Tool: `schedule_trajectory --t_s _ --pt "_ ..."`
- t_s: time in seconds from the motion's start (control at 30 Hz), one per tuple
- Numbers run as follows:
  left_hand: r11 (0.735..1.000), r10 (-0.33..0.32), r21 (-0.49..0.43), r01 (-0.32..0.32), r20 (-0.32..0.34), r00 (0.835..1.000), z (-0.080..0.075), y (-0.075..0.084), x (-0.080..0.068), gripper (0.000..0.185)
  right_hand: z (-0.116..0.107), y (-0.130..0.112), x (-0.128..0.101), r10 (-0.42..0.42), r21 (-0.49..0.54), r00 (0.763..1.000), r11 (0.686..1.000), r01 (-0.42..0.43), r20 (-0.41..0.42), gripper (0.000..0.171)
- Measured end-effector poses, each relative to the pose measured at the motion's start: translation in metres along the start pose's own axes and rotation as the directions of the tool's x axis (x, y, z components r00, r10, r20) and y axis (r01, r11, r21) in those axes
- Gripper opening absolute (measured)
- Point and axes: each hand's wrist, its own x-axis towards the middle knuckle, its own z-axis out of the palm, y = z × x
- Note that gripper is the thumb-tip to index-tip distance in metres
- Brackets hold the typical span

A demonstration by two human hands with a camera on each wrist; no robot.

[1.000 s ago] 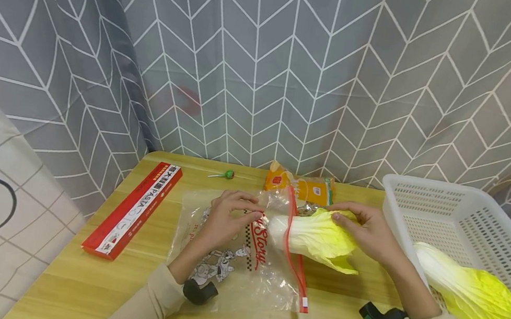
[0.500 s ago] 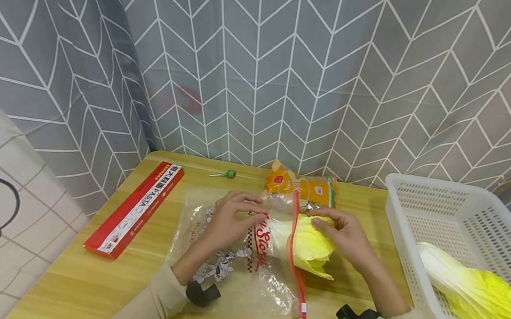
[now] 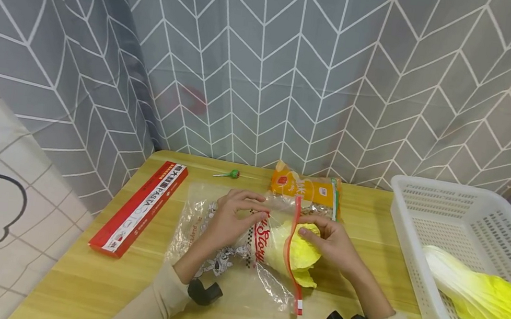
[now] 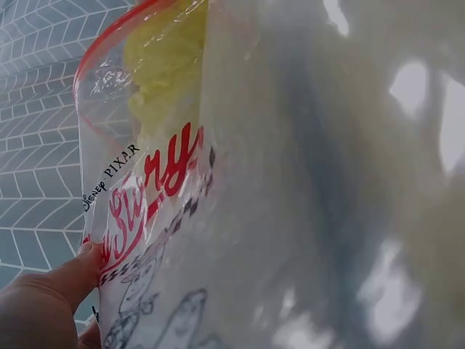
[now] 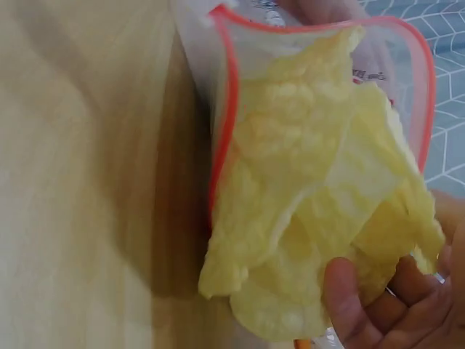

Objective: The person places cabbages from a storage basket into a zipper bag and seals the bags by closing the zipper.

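Note:
A clear zip bag (image 3: 232,241) with a red zipper strip and cartoon print lies on the wooden table (image 3: 81,276). A yellow cabbage piece (image 3: 304,249) sits mostly inside its mouth, leafy end still sticking out. My left hand (image 3: 234,217) pinches the bag's upper edge and holds the mouth up. My right hand (image 3: 328,241) grips the leafy end of the cabbage (image 5: 320,211) at the red rim. In the left wrist view the bag (image 4: 240,203) fills the frame, with a fingertip (image 4: 62,280) on it.
A white perforated basket (image 3: 465,225) at the right holds another cabbage piece (image 3: 481,298). A red pasta box (image 3: 141,208) lies at the left. An orange snack packet (image 3: 306,189) and a green lollipop (image 3: 230,174) lie near the patterned curtain behind.
My right hand has pushed the cabbage leftward, deeper into the bag; only the leaf tips now stick out. The left hand has kept its hold on the bag's edge.

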Motion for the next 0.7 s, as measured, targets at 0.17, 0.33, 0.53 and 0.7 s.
schedule_trajectory --t_s 0.17,0.33,0.53,0.7 --pt "1.000 0.008 0.009 -0.008 -0.014 1.000 -0.004 -0.002 0.002 0.011 0.003 0.002 0.000 -0.002 -0.004 0.999 1.000 0.002 0.037 0.029" --pt "1.000 0.010 0.007 -0.010 -0.013 1.000 -0.004 -0.002 0.003 0.011 -0.001 0.004 -0.004 0.001 -0.059 0.998 0.998 0.002 0.065 0.032" --pt "1.000 0.015 0.009 -0.015 -0.015 1.000 -0.003 -0.003 0.003 0.011 -0.007 0.002 -0.006 0.035 -0.235 0.995 0.972 -0.012 0.092 0.041" --pt "1.000 0.015 -0.001 -0.015 -0.017 1.000 -0.004 -0.003 0.003 0.011 -0.009 0.001 -0.005 0.028 -0.267 0.995 0.964 -0.002 0.094 0.037"
